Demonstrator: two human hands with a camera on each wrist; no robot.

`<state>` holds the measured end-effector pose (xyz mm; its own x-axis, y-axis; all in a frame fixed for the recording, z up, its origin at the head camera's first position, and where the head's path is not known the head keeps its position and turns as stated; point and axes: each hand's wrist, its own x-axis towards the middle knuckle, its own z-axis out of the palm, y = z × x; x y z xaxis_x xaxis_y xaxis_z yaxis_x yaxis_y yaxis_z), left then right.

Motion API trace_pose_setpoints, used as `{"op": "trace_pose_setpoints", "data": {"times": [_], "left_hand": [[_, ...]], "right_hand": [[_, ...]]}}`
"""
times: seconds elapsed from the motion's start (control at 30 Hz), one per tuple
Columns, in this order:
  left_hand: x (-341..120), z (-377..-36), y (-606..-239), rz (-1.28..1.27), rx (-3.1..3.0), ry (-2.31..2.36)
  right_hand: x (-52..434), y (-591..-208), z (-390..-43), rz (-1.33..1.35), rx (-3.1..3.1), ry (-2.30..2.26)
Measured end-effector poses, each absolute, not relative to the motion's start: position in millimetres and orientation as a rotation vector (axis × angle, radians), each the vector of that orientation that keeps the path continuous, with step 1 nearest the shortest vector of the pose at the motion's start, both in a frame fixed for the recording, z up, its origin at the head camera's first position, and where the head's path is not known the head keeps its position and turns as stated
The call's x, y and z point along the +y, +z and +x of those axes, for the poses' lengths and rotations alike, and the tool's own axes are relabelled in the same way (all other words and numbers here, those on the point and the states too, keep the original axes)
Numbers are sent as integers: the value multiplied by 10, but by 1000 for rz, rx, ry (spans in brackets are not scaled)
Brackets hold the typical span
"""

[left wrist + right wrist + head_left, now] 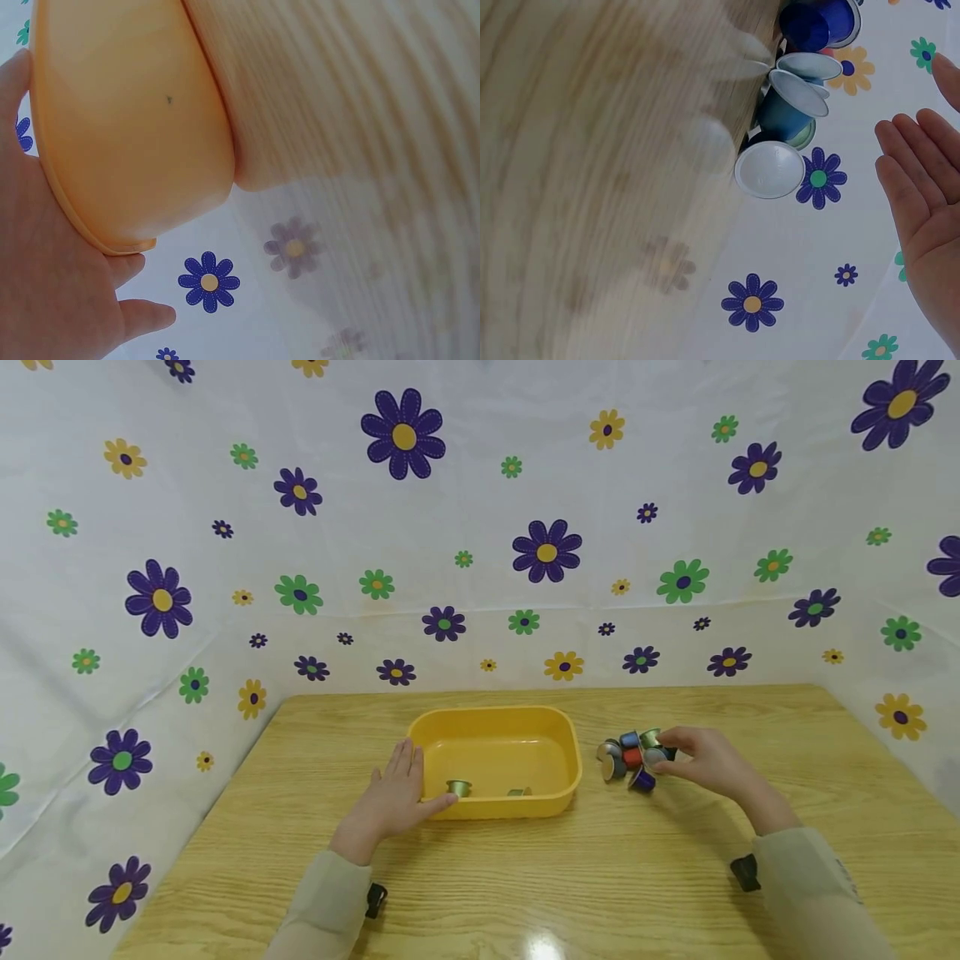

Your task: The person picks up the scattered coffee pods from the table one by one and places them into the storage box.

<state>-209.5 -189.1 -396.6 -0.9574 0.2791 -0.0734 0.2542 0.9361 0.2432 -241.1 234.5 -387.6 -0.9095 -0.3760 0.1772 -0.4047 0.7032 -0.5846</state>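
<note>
Head | wood-grain table | flowered cloth | left fingers straight on tray | right fingers wide, near capsules

A glossy, light-brown table with wood grain has rounded far corners. Behind its far edge hangs a white fabric-like backdrop printed with purple, green and yellow flowers, crossed by a faint horizontal crease. Matching flowered white panels flank the left edge and right edge. A small white glare shines toward the near edge; both wrist views show flowers dimly mirrored in the tabletop.
</note>
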Motion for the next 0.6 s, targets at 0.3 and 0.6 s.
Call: {"op": "trace_pose_setpoints", "data": {"times": [0.3, 0.6], "left_hand": [[-1880, -2091, -3947, 408, 2980, 360], [-1880, -2071, -3941, 421, 2982, 374]], "right_hand": [[2406, -3868, -2416, 660, -2853, 982], [2437, -3853, -2483, 634, -2869, 950]]}}
